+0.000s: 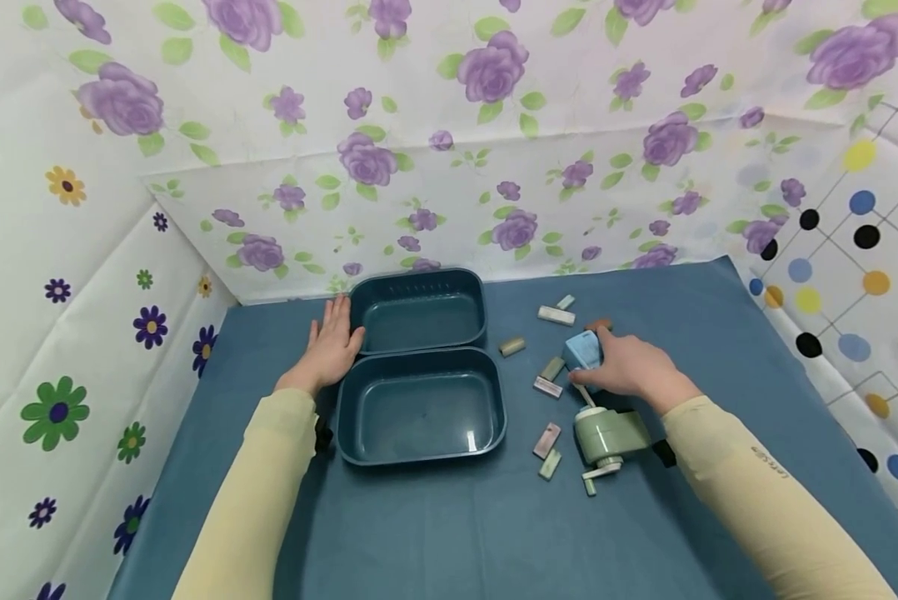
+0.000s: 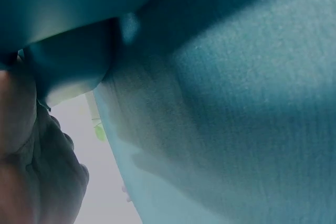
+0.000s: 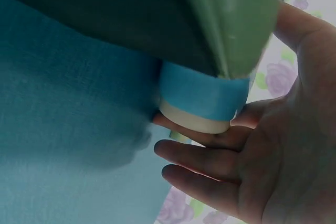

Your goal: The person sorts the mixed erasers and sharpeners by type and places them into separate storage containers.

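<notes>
your right hand (image 1: 629, 367) is on the blue box (image 1: 582, 350), fingers loosely wrapped round its far side; your left hand (image 1: 332, 343) lies flat, fingers spread, beside the far tray (image 1: 419, 310).

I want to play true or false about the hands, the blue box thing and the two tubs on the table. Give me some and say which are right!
1. The right hand is on the light blue sharpener. True.
2. Both dark teal tubs are full of erasers. False: both tubs are empty; the small erasers lie on the blue cloth beside them.
3. The left hand rests flat beside the far tub. True.
4. The green sharpener sits inside the near tub. False: it stands on the cloth, near the right wrist.
5. The left hand holds an eraser. False: its fingers lie straight and hold nothing.
</notes>
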The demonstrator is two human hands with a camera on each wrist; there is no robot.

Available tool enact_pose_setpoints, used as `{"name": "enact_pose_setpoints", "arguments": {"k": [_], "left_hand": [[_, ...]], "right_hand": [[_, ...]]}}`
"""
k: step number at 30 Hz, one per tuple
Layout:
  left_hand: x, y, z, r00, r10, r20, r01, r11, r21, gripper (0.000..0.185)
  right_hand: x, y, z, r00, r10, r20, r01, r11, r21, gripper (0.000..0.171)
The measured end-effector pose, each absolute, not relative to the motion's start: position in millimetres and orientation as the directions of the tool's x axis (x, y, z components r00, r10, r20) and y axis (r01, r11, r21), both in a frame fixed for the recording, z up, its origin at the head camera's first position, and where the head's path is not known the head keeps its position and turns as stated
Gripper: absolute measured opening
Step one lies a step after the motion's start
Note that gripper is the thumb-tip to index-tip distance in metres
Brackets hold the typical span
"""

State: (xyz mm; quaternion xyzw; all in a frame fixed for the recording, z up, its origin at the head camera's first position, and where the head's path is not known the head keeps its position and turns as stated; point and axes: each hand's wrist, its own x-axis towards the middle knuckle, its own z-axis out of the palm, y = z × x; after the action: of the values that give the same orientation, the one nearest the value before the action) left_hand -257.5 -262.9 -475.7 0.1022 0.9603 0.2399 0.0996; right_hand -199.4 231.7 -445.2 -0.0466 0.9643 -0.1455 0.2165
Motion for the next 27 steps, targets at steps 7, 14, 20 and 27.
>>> {"name": "enact_pose_setpoints", "arguments": {"k": [7, 14, 20, 27], "left_hand": [[-262.5, -262.0, -474.4, -0.958, 0.233, -0.166, 0.138, 0.886, 0.442, 0.072], [-261.2, -260.7, -471.9, -0.957, 0.229, -0.176, 0.137, 0.896, 0.422, 0.072], [-260.6, -259.9, -471.9, -0.958, 0.227, -0.175, 0.143, 0.908, 0.394, 0.072], [-262.8, -260.7, -474.7, -0.958, 0.236, -0.164, 0.164, 0.916, 0.365, 0.069]], "right_hand": [[-202.9, 235.2, -448.7, -0.895, -0.175, -0.411, -0.021, 0.935, -0.353, 0.118], [-198.8, 235.3, -444.9, -0.888, -0.175, -0.425, -0.013, 0.933, -0.358, 0.129], [-198.7, 232.5, -449.6, -0.904, -0.142, -0.403, -0.015, 0.953, -0.302, 0.124], [-199.0, 235.1, -448.6, -0.91, -0.169, -0.379, -0.042, 0.946, -0.321, 0.122]]}}
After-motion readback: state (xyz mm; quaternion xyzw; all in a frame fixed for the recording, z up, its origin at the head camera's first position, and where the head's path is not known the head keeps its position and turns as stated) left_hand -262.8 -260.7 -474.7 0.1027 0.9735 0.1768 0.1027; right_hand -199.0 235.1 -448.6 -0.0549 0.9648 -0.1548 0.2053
